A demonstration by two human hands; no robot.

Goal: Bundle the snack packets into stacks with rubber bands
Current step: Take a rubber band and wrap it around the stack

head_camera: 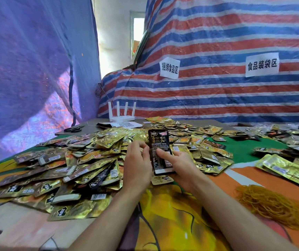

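A black snack packet (159, 142) stands upright between my hands at the middle of the table, at the front of a small stack. My right hand (178, 166) holds the stack from the right, thumb pressed across the black packet's face. My left hand (137, 163) grips its left edge with curled fingers. A big heap of gold and brown snack packets (76, 163) spreads left and behind. A pile of tan rubber bands (271, 203) lies at the right, near my right forearm.
More gold packets (288, 171) lie at the right edge on the green and orange table cover (242, 151). A white router (122, 113) and black scissors (73, 129) sit at the back left. Striped tarpaulin (217, 87) walls the back.
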